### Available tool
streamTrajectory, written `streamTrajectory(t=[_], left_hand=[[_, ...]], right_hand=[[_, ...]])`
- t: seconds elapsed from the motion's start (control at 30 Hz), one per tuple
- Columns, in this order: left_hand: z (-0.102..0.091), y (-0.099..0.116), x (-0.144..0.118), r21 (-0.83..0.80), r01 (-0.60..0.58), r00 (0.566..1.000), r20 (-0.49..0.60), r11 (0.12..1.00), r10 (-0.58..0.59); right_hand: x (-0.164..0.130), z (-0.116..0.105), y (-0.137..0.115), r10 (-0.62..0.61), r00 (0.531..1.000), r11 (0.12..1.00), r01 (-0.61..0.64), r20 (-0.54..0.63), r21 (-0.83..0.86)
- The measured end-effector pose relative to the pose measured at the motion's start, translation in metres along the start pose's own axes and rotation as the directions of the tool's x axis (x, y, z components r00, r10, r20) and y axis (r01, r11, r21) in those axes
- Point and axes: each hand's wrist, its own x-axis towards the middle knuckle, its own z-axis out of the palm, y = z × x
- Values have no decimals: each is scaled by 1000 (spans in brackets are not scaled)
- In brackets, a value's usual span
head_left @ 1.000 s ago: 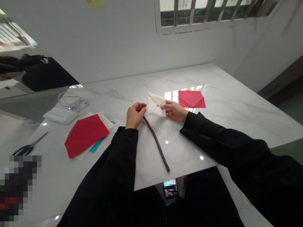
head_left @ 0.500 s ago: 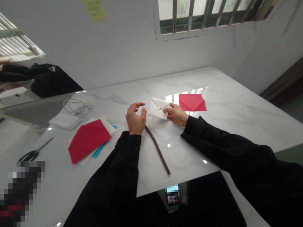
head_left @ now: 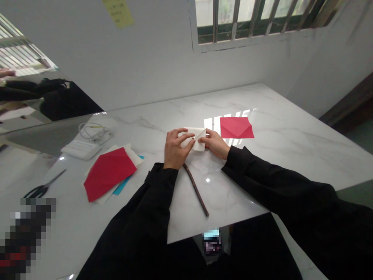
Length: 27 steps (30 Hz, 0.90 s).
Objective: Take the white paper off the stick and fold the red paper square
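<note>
Between my hands, a little above the table, is a small cream envelope (head_left: 199, 146) with a shiny round stud near its middle. My left hand (head_left: 175, 149) grips its left side, thumb and forefinger closing in at the stud. The right edge is pinched by my right hand (head_left: 217, 144), its thumb in front. Part of the envelope is hidden behind the left fingers. A thin brown stick (head_left: 196, 190) lies on the table below, its upper end just under my left wrist.
A red envelope (head_left: 236, 127) lies to the right. Leftward are a stack of red, cream and blue pieces (head_left: 110, 175), a white device with a coiled cable (head_left: 81, 149) and black-handled scissors (head_left: 40, 190). The marble-patterned table (head_left: 291, 155) meets a wall at the back.
My left hand has moved right and taken hold of the envelope. The envelope has turned slightly and come a little left and down in my right hand.
</note>
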Motion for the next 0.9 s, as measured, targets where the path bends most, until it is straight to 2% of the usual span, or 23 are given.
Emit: streamTrajectory(t=[0.13, 0.37, 0.63, 0.9], left_hand=[[1, -3, -1, 38, 20, 1000, 14, 999, -20], [0, -1, -1, 237, -25, 999, 45, 971, 15], [0, 4, -2, 234, 4, 1000, 24, 972, -10], [-2, 7, 0, 214, 44, 996, 60, 976, -58]], right_hand=[[1, 0, -1, 18, 1000, 1000, -18, 8, -14], [-3, 2, -3, -4, 999, 999, 6, 52, -47], [-7, 3, -9, -5, 997, 996, 12, 79, -90], [-7, 0, -8, -13, 992, 992, 28, 124, -120]])
